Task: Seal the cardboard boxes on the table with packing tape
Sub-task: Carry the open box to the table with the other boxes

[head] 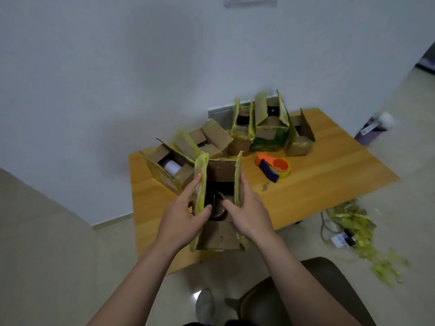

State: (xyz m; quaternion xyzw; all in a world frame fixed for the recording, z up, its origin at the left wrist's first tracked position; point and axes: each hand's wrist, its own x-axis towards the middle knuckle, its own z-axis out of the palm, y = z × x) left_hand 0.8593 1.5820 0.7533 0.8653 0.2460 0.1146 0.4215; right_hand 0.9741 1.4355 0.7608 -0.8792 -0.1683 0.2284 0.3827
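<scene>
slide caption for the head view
Left hand and right hand hold the flaps of an open box; tape dispenser lies on the table.

A wooden table (329, 184) stands against the wall. Near its middle lies an orange tape dispenser (274, 168) with a blue handle. Just behind the dispenser stands a green-sided box (270, 140) between two brown boxes (242, 142), all open. Left of the dispenser sit two more open boxes (164, 172) (one shows a white roll (171, 167)). In front of it and leftward, at the table's edge, is the nearest box (221, 236), flaps up. A small scrap (265, 186) lies just before the dispenser.
</scene>
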